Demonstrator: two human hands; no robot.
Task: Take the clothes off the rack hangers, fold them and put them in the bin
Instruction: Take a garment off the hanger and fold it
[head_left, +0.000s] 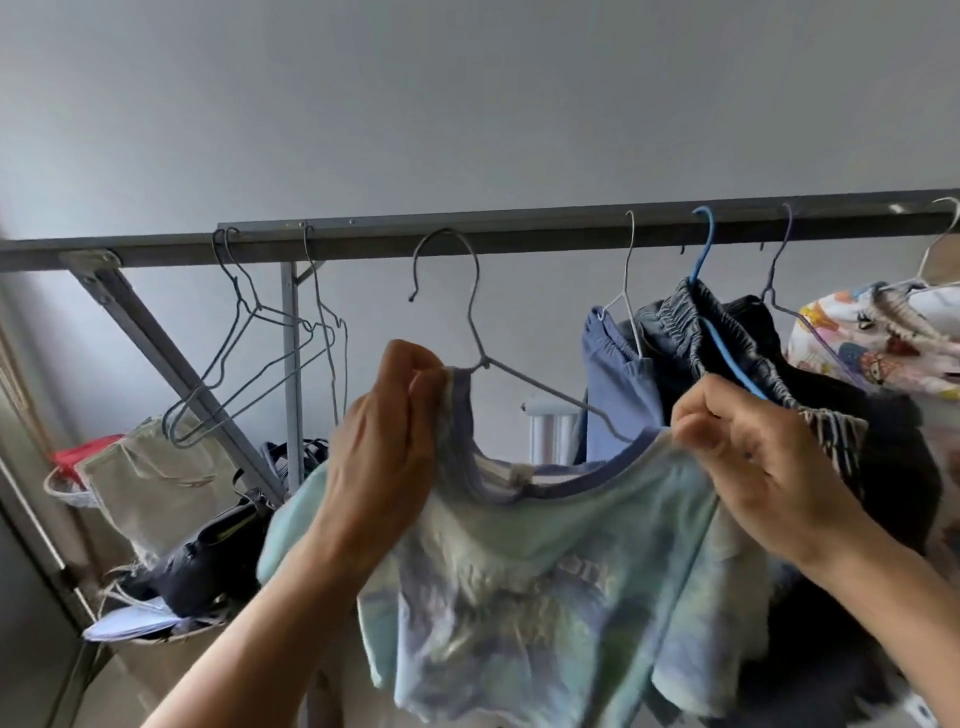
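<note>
Right, the left hand (384, 441) and right hand (748, 441) are each pinching the neckband of the tie-dye T-shirt (519, 597), fingers (415, 371) curled on the cloth, which is hanging from the wire hanger (470, 312) hooking over the rack bar (519, 241) behind. I'd be stretching the collar wide and easing it off one hanger arm at a time. The chest lettering is blurring past reading.

Pale lettering across the chest of the tie-dye T-shirt (519, 597), creased and blurred, only a few end letters showing, possibly "ork" but not surely readable, small white neck tag (521, 475) inside its collar, print too small to read
</note>
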